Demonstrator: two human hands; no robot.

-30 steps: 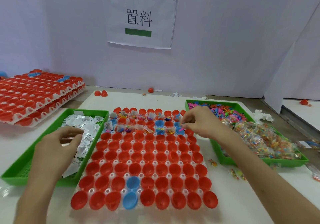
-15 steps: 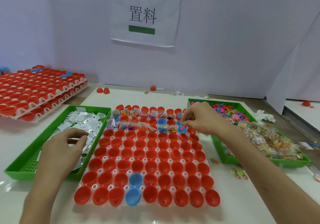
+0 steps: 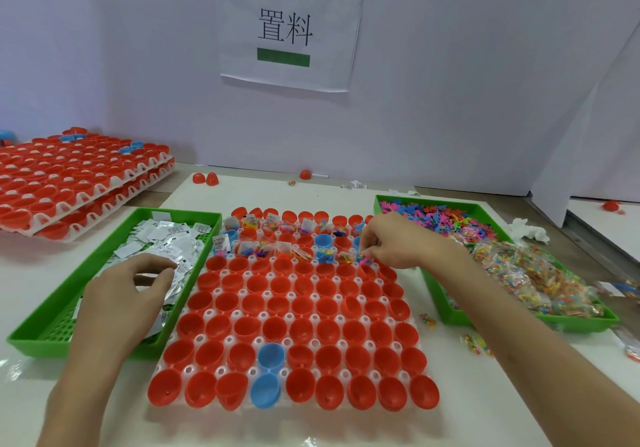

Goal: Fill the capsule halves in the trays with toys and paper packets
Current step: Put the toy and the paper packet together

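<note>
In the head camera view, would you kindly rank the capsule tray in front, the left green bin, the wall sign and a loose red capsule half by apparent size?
1. Capsule tray, though it is nearest the camera.
2. Left green bin.
3. Wall sign, farther off, so true size is unsure.
4. Loose red capsule half.

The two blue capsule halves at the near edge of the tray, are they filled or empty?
Empty. Both blue capsule halves show bare insides, without toy or packet, like the red ones around them; only the far rows hold items.
</note>
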